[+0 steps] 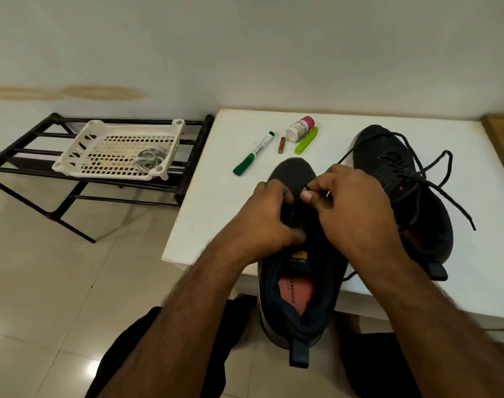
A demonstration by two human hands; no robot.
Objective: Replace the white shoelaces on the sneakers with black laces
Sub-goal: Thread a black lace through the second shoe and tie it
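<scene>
you're lacing the near sneaker (299, 282), which sits at lower centre of the frame with its heel hanging off the front edge of the white table (216, 202). your right hand (357, 208) pinches the black lace (309, 187) between thumb and forefinger just above the eyelets; your left hand (269, 216) is curled round the shoe's throat, steadying it, though whether it also holds lace is hidden behind the fingers.

keep the pinch close to the tip so it stays stiff going into the eyelet, and hold the upper flat with the left thumb. pull each pass snug and even; i'd guess a twisted lace is the main risk here.

the second sneaker (400, 179), right of centre, already carries a loose black lace. the white laces (148, 160) seem to lie in the basket (81, 145) on the rack (21, 156) at left. a green marker (253, 153) and a small bottle (300, 128) lie beyond the shoes.
</scene>
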